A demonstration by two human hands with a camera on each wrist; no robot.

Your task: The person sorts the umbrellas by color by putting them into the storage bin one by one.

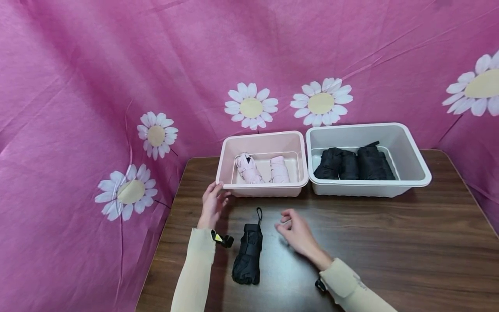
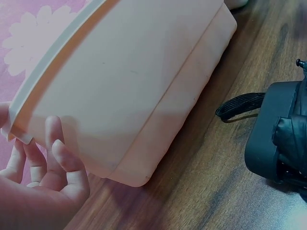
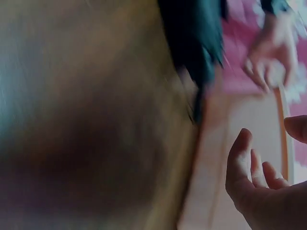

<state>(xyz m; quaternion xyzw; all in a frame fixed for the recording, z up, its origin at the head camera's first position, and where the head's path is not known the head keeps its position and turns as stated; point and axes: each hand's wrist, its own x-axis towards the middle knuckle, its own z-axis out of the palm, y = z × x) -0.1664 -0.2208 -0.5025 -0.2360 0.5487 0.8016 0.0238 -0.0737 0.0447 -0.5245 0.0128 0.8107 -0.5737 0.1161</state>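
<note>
At the front left corner of a pink plastic bin (image 1: 262, 190), my left hand (image 1: 212, 204) pinches the rim, thumb on top and fingers below, as the left wrist view shows. Inside that bin lie two folded pink umbrellas (image 1: 249, 169), (image 1: 279, 170). A folded black umbrella (image 1: 248, 255) lies on the table between my forearms, its wrist loop (image 1: 259, 216) pointing toward the bin. My right hand (image 1: 297, 232) hovers to the right of this umbrella, fingers loosely bent and holding nothing. Blur softens much of the right wrist view.
Right beside the pink bin stands a larger white bin (image 1: 370, 189) holding several folded black umbrellas (image 1: 348, 164). Both bins sit at the back of the brown wooden table (image 1: 440, 234), against a pink cloth (image 1: 296, 43) printed with daisies.
</note>
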